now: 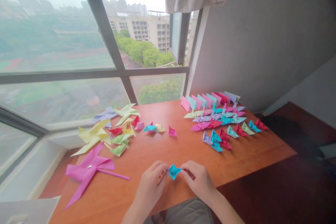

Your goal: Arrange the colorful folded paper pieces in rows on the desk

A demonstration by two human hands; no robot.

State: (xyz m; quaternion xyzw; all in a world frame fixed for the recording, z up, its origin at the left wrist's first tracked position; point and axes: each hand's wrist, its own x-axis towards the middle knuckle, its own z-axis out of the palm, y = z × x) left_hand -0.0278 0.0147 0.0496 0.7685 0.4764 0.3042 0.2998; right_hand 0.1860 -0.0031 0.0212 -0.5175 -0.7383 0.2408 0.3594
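A small blue folded paper boat (174,172) is held between my two hands, just above the near part of the wooden table. My left hand (153,182) pinches its left tip between thumb and fingers. On the other side, my right hand (198,178) pinches the right tip in the same way. Beyond the hands stand a pink paper boat (172,131), a yellow paper piece (160,128) and a blue-and-red one (150,128).
Paper pinwheels, one magenta (89,167) and one yellow (93,134), lie at the left beside several folded pieces. Rows of folded paper, such as a purple boat (207,138), fill the table's (252,150) right side. A window frame (65,76) borders the back.
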